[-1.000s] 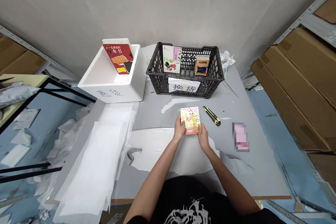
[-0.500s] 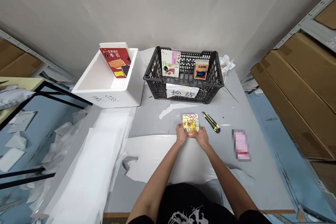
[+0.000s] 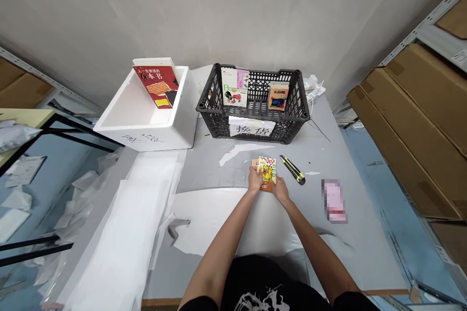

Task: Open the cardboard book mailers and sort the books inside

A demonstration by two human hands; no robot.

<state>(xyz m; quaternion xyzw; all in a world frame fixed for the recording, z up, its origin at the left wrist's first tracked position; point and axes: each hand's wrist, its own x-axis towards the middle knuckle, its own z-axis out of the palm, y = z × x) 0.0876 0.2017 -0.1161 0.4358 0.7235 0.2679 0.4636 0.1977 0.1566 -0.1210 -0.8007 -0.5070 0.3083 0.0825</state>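
Note:
In the head view a small book (image 3: 267,169) with a yellow and red cartoon cover is held over the middle of the table. My left hand (image 3: 255,179) grips its left side, with the thumb over the cover. My right hand (image 3: 280,190) is closed on its lower right edge. A pinkish strip (image 3: 254,162) shows at the upper left beneath the cover; whether it is a second book or a part of this one I cannot tell. Just right of the book lies a yellow and black utility knife (image 3: 293,170).
Behind stand a black plastic crate (image 3: 215,125) and a white foam box (image 3: 120,132), both holding books. White sheets (image 3: 120,233) lie at the left of the table (image 3: 204,170). A blurred pink object (image 3: 334,201) lies at the right. Cardboard boxes (image 3: 408,126) stand beyond the right edge.
My left hand has shifted slightly right with the yellow cover, and the pinkish strip has come into sight at its left. My right hand stays at the lower right edge.

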